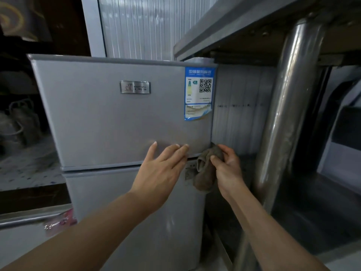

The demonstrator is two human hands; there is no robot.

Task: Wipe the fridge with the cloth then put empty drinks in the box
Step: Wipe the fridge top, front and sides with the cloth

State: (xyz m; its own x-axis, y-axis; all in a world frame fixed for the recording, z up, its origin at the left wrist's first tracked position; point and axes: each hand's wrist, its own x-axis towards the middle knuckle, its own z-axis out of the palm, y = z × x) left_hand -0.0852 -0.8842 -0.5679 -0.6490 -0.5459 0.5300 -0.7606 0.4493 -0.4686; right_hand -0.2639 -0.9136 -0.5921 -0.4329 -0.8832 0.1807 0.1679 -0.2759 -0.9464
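Left hand (163, 166) is lying spread on the fridge (109, 118) upper door; right hand (226, 165) is pinching the cloth (207, 169), seemingly touching the door's corner.

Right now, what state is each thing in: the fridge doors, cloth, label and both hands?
Upper fridge door: shut.
Lower fridge door: shut.
Cloth: bunched, hanging from the right hand at the upper door's lower right corner.
Energy label: stuck on, lower edge peeling.
Left hand: open, fingers spread at the upper door.
Right hand: gripping the cloth.
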